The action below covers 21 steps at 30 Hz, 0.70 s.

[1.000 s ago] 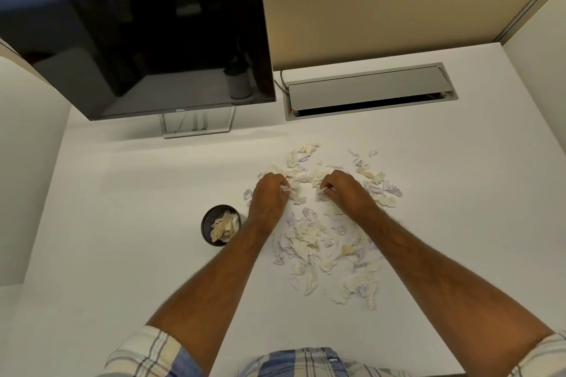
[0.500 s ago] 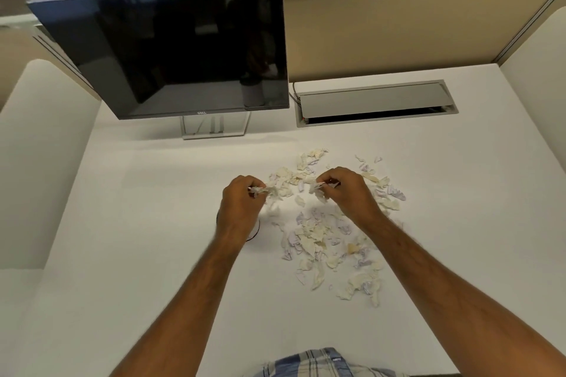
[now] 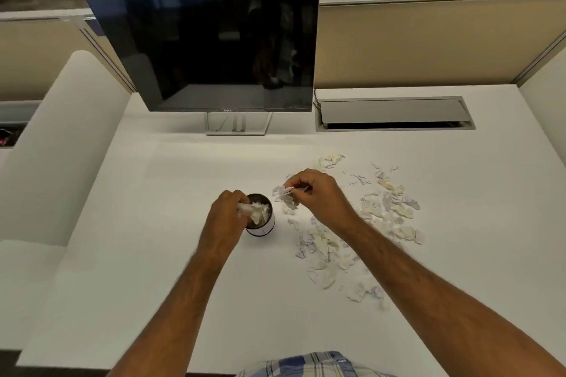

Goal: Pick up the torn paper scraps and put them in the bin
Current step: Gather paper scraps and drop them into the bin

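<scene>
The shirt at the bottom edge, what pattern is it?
Blue and white plaid shirt, head view.

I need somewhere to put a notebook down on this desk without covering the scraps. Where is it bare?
Bare desk lies left of the bin, out to the desk's left edge, and in front of the monitor stand. The near edge by the left forearm is free too. Crowded: the paper scraps right of the bin, under the right hand.
</scene>
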{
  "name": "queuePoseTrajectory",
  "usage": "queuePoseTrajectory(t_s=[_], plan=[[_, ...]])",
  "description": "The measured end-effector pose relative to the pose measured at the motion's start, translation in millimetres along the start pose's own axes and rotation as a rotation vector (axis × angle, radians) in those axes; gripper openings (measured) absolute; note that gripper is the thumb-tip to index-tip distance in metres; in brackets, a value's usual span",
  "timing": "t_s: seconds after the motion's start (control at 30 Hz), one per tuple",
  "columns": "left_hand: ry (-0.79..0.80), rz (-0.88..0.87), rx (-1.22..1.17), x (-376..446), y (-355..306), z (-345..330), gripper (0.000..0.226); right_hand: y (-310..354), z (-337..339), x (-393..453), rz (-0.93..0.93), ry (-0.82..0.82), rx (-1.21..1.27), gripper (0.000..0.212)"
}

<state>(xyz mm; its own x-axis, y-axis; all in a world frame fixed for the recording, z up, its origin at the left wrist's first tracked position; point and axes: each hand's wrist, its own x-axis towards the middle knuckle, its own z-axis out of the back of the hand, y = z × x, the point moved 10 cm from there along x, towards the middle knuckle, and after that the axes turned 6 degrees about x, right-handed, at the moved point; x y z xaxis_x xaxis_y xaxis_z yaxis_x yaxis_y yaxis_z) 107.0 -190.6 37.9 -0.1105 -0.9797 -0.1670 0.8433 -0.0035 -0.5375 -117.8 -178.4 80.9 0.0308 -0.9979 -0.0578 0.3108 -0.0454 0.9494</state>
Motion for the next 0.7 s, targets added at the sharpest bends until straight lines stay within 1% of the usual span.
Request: queuePoseTrajectory(t_s=[0.07,0.13,0.2,0.4,0.47,0.57,0.7], plan=[[0.039,0.002,-0.035,-1.9,2.2,-7.9,0.038,4.2,-11.0,2.0,0.007,0.029,0.003,0.013],[0.036,0.020,-0.108,-3.8,3.4,-8.1,0.050,8.9,-22.6,4.1,0.011,0.053,-0.008,0.016],[0.020,0.049,-0.174,-5.4,5.3,-4.1,0.056,12.9,-34.8,6.6,0.009,0.080,-0.023,0.016],[-0.081,0.163,-0.356,-14.9,26.5,12.1,0.032,9.9,-70.5,18.1,-0.014,0.126,0.006,0.010],[-0.110,0.180,-0.389,-19.6,31.5,16.6,0.030,0.0,-82.4,18.9,-0.045,0.163,0.004,0.010],[-0.147,0.186,-0.424,-23.6,37.6,19.7,0.032,-11.2,-90.7,16.6,-0.050,0.208,-0.080,0.014],[-0.214,0.208,-0.402,-25.5,48.0,21.8,0.032,-21.7,-80.3,13.9,-0.061,0.164,-0.069,0.020]])
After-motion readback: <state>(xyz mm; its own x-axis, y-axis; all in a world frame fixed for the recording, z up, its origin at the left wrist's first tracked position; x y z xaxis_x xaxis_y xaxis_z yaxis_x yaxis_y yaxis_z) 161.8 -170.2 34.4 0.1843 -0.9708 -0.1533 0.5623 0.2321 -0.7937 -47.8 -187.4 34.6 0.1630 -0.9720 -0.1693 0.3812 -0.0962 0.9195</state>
